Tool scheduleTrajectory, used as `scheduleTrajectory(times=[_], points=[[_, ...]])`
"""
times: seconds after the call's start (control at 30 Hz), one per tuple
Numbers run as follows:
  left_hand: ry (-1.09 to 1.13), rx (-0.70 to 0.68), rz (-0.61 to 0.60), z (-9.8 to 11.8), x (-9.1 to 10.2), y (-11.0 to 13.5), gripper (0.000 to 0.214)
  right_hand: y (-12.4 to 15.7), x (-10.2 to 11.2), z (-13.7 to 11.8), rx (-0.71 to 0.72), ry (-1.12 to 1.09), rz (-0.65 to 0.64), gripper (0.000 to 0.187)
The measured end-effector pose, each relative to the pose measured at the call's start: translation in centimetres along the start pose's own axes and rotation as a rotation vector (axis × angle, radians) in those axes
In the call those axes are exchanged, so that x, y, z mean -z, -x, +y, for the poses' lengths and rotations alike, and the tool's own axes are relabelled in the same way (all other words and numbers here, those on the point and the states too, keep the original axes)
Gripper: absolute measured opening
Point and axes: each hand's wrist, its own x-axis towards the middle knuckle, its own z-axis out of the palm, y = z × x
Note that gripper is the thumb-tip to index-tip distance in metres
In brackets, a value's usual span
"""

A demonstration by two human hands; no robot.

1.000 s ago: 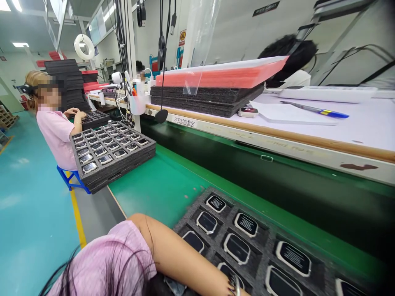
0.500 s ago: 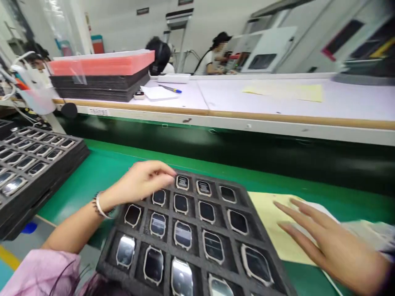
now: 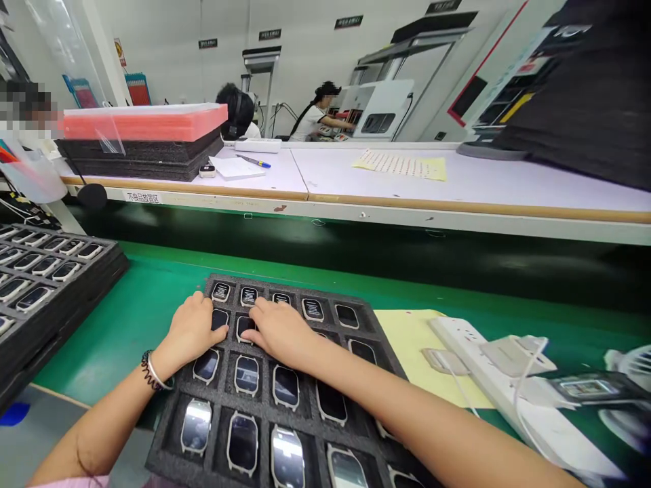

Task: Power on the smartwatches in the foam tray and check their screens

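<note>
A black foam tray (image 3: 366, 318) lies on the green belt in front of me, its cells filled with several watch bodies. My left hand (image 3: 189, 332) rests on the tray's left side, fingers curled together, with the tips on a watch (image 3: 220, 318) in the second row. My right hand (image 3: 281, 332) reaches across from the right and lies flat over the middle cells, fingertips on the neighbouring watch (image 3: 243, 326). The two hands nearly touch. A bracelet and a hair tie (image 3: 150, 369) sit on my left wrist.
A second stack of foam trays (image 3: 55, 271) with watches lies at the left. A yellow sheet (image 3: 411, 346), a white power strip (image 3: 488, 366) and a cabled device (image 3: 584, 388) lie at the right. Behind the belt, a white shelf (image 3: 458, 196) carries foam sheets, papers and a pen. People work beyond it.
My view swung right from the aisle to the tray. My right hand moved from above the yellow sheet onto the tray, and my left hand drew back to the second row.
</note>
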Motion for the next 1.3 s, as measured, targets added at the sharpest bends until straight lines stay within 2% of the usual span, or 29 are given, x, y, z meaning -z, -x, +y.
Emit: scheduleTrajectory(times=[0.13, 0.27, 0.37, 0.43, 0.5, 0.6, 0.7, 0.77, 0.87, 0.97, 1.03, 1.3], points=[[0.212, -0.022, 0.063, -0.3, -0.5, -0.1, 0.009, -0.6, -0.7, -1.0, -0.017, -0.051, 0.018, 0.034], [0.366, -0.074, 0.089, -0.7, -0.1, -0.3, 0.01, 0.0, -1.0, -1.2, -0.095, -0.194, 0.096, 0.023], [0.757, -0.122, 0.101, 0.0, 0.8, -0.9, 0.014, 0.5, -1.5, -0.7, -0.072, -0.362, 0.174, 0.021], [1.072, -0.139, 0.051, 1.2, 1.6, -1.4, 0.024, 0.7, -1.6, -0.1, -0.067, -0.496, 0.235, 0.021], [1.334, -0.132, 0.003, 2.7, 2.5, -1.8, 0.037, 0.9, -1.5, 0.9, -0.095, -0.756, 0.323, 0.019], [1.547, -0.093, -0.028, 4.8, 3.4, -2.3, 0.047, 1.7, -1.1, 2.7, -0.166, -1.388, 0.357, 0.018], [1.572, -0.035, 0.019, 6.0, 2.9, -2.7, 0.044, 2.4, -1.4, 4.2, -0.252, -1.85, 0.318, 0.028], [1.523, -0.013, 0.074, 6.3, 1.8, -2.9, 0.039, 2.5, -1.9, 4.6, -0.275, -1.975, 0.316, 0.029], [1.382, -0.05, 0.153, 6.2, -0.1, -2.9, 0.031, 2.4, -2.4, 4.5, -0.236, -2.086, 0.273, 0.027], [1.241, -0.08, 0.23, 5.8, -1.1, -2.8, 0.029, 2.5, -2.4, 4.2, -0.184, -2.126, 0.216, 0.042], [1.198, -0.075, 0.234, 5.7, -1.3, -2.8, 0.032, 2.8, -2.3, 4.0, -0.165, -2.097, 0.209, 0.049], [1.118, -0.09, 0.213, 5.8, -1.0, -2.5, 0.035, 3.3, -2.2, 4.0, -0.101, -2.022, 0.196, 0.043]])
